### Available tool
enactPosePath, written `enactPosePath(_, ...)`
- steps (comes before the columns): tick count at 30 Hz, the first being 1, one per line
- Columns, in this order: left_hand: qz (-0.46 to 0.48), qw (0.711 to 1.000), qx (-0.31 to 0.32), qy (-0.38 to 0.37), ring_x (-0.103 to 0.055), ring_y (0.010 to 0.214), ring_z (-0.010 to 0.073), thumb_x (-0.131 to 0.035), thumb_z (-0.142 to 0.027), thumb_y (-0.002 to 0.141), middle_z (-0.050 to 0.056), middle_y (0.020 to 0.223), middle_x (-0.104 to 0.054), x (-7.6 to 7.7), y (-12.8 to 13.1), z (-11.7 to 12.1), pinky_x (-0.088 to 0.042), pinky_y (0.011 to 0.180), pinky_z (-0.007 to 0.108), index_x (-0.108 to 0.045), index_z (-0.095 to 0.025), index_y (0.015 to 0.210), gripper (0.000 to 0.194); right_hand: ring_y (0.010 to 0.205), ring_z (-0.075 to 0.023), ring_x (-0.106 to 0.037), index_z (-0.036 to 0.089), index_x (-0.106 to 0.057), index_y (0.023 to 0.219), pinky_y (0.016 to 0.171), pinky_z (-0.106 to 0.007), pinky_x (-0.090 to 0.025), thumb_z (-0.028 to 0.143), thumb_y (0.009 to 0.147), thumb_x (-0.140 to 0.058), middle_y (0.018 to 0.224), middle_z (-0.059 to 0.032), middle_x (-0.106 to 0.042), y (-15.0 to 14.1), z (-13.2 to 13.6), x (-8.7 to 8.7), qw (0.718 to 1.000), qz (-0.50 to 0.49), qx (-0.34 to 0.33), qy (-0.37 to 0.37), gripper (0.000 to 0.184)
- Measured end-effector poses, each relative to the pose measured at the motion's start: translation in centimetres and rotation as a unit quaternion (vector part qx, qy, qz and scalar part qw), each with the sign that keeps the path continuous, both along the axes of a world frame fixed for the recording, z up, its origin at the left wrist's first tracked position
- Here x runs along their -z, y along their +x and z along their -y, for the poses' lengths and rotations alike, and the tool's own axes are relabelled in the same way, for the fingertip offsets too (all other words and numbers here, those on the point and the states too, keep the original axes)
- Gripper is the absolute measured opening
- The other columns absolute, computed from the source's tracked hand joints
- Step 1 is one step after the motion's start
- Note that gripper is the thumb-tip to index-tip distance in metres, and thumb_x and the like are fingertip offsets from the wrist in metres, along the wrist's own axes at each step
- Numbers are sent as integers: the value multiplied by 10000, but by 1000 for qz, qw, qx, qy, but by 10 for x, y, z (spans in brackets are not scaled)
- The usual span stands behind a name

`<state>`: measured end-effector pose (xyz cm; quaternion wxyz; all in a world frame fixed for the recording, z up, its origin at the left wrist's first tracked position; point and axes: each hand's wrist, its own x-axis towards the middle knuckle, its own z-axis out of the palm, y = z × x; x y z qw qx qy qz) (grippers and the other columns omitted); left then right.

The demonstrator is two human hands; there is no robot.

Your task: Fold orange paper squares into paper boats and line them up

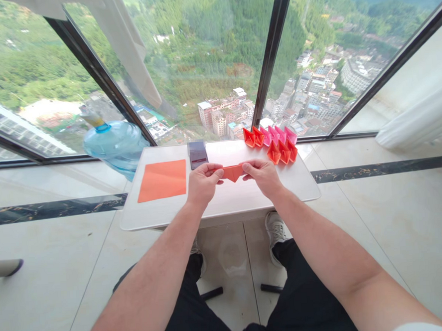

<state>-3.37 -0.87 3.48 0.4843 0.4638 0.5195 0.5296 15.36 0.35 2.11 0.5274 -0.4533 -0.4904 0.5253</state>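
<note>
Both hands hold a folded orange paper piece (232,172) just above the small white table (223,203). My left hand (203,181) pinches its left end, fingers closed. On its right end, my right hand (263,175) pinches in the same way. A flat orange paper sheet (163,180) lies on the table to the left of my left hand. Several folded paper boats (275,143), orange and pink, stand in rows at the table's far right corner, just beyond my right hand.
A dark phone (197,154) lies at the table's far edge. A blue water jug (115,144) sits on the floor left of the table, against the floor-to-ceiling window. My legs and shoes are under the table on the tiled floor.
</note>
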Motion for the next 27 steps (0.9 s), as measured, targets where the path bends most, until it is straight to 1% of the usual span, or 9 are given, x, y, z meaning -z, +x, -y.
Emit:
enactPosePath(6, 4, 1000, 5, 0, -686, 640, 162, -768, -313, 697, 30, 734, -731, 1, 0, 0, -580, 610, 290, -687, -140, 861, 252, 639, -148, -674, 176, -762, 802, 608, -281, -584, 494, 703, -805, 742, -29, -732, 0, -1, 2, 1000, -10, 7, 6, 336)
enactPosePath(9, 1, 1000, 12, -2, -688, 633, 165, -766, -307, 699, 26, 711, -724, 2, -1, -1, -576, 609, 291, -675, -143, 852, 242, 648, -147, -669, 178, -737, 761, 613, -282, -586, 496, 709, -795, 716, -17, -713, 1, -1, 2, 1000, -14, 2, 8, 327)
enactPosePath(12, -7, 1000, 28, 3, -688, 655, 170, -774, -311, 693, 26, 701, -720, 3, -2, -2, -576, 618, 295, -675, -142, 841, 245, 657, -154, -664, 176, -736, 787, 601, -289, -586, 476, 685, -812, 719, -16, -708, 2, 0, 1, 1000, 4, -20, 0, 326)
enactPosePath(15, -13, 999, 49, 7, -683, 671, 174, -793, -327, 677, 32, 705, -720, 4, -2, -2, -576, 616, 296, -679, -139, 834, 270, 608, -141, -638, 161, -740, 775, 569, -281, -567, 444, 664, -824, 703, -20, -703, 2, 1, 0, 999, 41, -35, -4, 315)
enactPosePath(18, 3, 998, 65, 0, -692, 694, 182, -808, -340, 669, 42, 736, -733, 3, -2, -1, -586, 632, 308, -682, -137, 877, 316, 570, -124, -609, 157, -730, 727, 557, -270, -550, 431, 670, -815, 661, -12, -684, 2, 1, -1, 998, 54, -15, 2, 292)
enactPosePath(21, 38, 996, 82, -12, -707, 708, 183, -807, -345, 684, 55, 802, -754, 0, -3, 0, -605, 690, 340, -678, -138, 951, 362, 589, -125, -613, 165, -731, 733, 577, -270, -553, 423, 674, -817, 673, -10, -685, 3, 0, 1, 999, 36, -4, 7, 279)
enactPosePath(23, 54, 995, 80, -19, -713, 699, 182, -805, -341, 688, 59, 823, -758, -1, -4, 1, -613, 718, 360, -678, -136, 943, 352, 603, -128, -616, 170, -732, 733, 584, -274, -556, 431, 674, -818, 688, -12, -691, 3, -1, 2, 1000, 29, -6, 9, 281)
enactPosePath(27, 58, 996, 57, -21, -714, 671, 183, -802, -333, 688, 55, 796, -748, -1, -4, 0, -620, 721, 369, -691, -127, 860, 290, 597, -129, -606, 176, -731, 730, 575, -275, -550, 446, 671, -821, 677, -10, -688, 3, -1, 3, 999, 36, -4, 18, 291)
